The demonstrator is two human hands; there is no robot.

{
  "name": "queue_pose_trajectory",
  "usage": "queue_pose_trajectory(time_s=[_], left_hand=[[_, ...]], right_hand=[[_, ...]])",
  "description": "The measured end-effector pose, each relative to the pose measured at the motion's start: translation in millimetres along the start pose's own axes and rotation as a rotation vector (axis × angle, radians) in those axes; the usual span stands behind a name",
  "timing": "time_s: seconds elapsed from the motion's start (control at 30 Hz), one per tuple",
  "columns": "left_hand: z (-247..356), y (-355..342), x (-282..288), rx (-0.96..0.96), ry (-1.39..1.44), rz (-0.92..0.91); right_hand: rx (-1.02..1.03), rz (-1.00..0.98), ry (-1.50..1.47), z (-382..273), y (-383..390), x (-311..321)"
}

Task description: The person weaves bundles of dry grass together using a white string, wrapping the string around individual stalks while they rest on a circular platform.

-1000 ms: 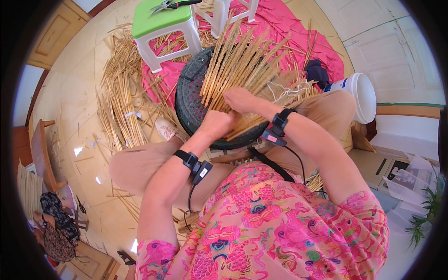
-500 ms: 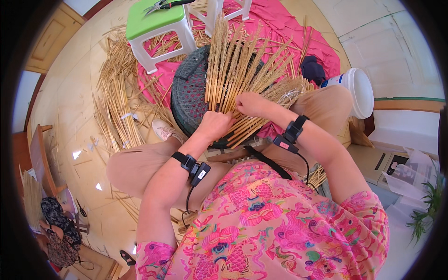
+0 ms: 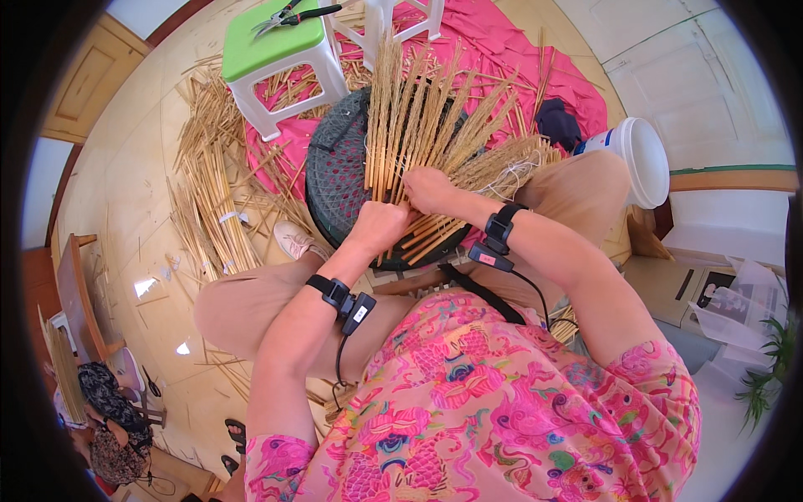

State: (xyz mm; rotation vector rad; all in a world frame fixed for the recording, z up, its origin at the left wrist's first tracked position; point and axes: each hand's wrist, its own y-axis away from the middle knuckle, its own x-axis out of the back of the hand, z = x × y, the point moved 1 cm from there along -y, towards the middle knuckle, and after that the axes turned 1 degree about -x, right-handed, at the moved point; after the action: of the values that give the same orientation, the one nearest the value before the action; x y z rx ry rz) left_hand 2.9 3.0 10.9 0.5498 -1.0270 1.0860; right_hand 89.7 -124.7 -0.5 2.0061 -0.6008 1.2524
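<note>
Grips fanned dried stalks [image 3: 403, 127] in left hand [image 3: 383, 224] over round mesh support [image 3: 338, 164]; cannot tell hold of right hand [image 3: 430, 191] alongside.

craft workroom: dried stalks [image 3: 387, 125], shears [image 3: 287, 17] on stool [image 3: 268, 52]

Fan of dried feathery grass stalks [image 3: 410, 138]
Straw-coloured and slender, they spread side by side over a round dark mesh [image 3: 339, 159], plumes [image 3: 386, 92] farthest out.
</note>
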Motion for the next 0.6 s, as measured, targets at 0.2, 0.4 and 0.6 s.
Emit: queue_pose_trajectory(time_s=[0.2, 0.4, 0.6], left_hand=[[0.9, -1.3, 5.6, 0.021, -0.023, -0.008], [1.9, -0.1, 6.4, 0.026, -0.018, -0.011], [-0.8, 0.8, -4.2, -0.027, -0.045, 0.042]], right_hand=[[0.034, -0.035, -0.133, 17.1, -2.5, -0.5], [-0.101, -0.195, 0.019, -3.9, 16.5, 29.3], [0.218, 0.068, -0.045, 9.8, 8.0, 3.2]])
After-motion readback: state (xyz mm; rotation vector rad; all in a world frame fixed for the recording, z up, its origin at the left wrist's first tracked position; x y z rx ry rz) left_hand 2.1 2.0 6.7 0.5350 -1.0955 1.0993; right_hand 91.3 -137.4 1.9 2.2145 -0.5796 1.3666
